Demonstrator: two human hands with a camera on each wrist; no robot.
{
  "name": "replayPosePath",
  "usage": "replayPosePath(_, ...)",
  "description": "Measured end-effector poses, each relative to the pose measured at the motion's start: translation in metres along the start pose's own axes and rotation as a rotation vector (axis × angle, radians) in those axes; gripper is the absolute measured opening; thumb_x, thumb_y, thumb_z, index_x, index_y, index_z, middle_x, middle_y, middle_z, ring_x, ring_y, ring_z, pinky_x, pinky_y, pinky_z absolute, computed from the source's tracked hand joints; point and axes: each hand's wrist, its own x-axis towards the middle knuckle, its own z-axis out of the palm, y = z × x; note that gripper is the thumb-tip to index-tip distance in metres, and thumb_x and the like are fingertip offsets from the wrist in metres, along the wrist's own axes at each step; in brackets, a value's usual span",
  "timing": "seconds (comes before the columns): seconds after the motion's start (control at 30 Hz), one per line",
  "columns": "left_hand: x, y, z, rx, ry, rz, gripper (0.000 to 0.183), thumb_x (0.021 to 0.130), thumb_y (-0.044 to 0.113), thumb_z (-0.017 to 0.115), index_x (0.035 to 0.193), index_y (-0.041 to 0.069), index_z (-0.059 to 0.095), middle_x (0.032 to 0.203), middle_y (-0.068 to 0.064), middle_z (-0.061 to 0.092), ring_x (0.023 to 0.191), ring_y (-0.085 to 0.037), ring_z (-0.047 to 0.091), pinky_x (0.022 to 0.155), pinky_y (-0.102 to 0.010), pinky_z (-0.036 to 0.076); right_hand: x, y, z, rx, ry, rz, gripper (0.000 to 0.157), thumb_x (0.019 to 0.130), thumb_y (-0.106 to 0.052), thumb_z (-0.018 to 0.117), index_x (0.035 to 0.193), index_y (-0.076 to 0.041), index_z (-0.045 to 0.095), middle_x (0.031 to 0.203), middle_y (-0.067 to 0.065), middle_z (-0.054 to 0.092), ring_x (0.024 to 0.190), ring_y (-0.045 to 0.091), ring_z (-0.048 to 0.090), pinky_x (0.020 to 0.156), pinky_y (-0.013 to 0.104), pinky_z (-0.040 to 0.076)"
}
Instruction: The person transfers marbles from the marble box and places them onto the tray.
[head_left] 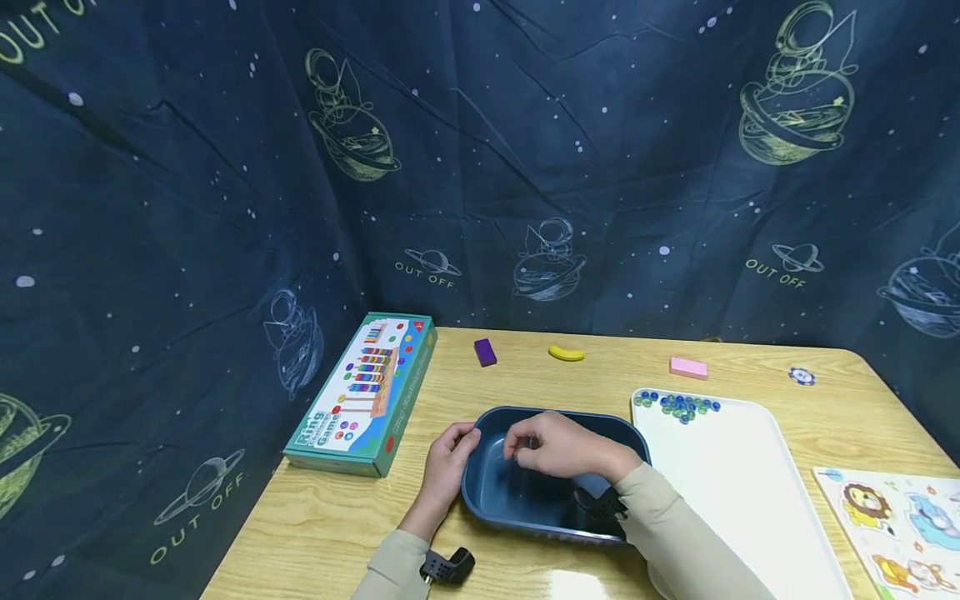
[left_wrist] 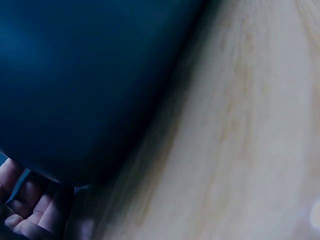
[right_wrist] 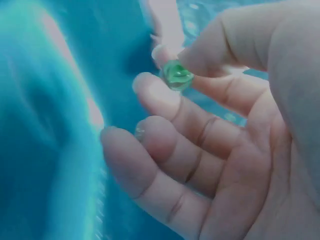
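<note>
A dark blue rectangular bin (head_left: 517, 500) with rounded corners stands on the table. At its left end my left hand (head_left: 447, 467) holds the rim, thumb over the edge; the left wrist view shows its fingers (left_wrist: 42, 202) bent against the bin's outer side. Inside the bin's opening is my right hand (head_left: 558, 444), which pinches a green glass marble (right_wrist: 177, 75) between thumb and forefinger. The other fingers of that hand curve loosely below the marble. Part of the bin's floor is hidden behind the right hand and forearm.
Right of the bin lies a white tray (head_left: 735, 475) with blue and green marbles (head_left: 678, 405) in its far left corner. A game box (head_left: 363, 392) is at the left. Purple block (head_left: 485, 352), toy banana (head_left: 566, 354), pink block (head_left: 688, 368), poker chip (head_left: 802, 377) and animal puzzle (head_left: 900, 525) lie around.
</note>
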Motion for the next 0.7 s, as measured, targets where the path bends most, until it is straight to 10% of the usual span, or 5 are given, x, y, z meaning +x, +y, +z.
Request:
replayPosePath(0.43,-0.001,0.002,-0.001,0.0,-0.01,-0.006,0.025,0.09,0.016,0.055,0.104,-0.004,0.061,0.1,-0.022,0.061,0.09,-0.028,0.054,0.075,-0.025,0.042,-0.079,-0.008,-0.053,0.123,0.419,0.19,0.012,0.088,-0.009,0.058,0.099,-0.007,0.061,0.086,0.011,0.061,0.063,0.026,0.056,0.055,0.032,0.05)
replayPosePath(0.7,0.0,0.001,0.0,-0.02,-0.011,-0.006,0.024,0.09,0.015,0.055,0.103,-0.004,0.061,0.099,-0.023,0.06,0.089,-0.028,0.054,0.075,-0.026,0.043,-0.119,0.05,-0.077,0.077,0.683,0.356,0.022,0.09,-0.021,0.056,0.106,-0.005,0.057,0.092,0.014,0.059,0.067,0.016,0.058,0.057,0.033,0.051)
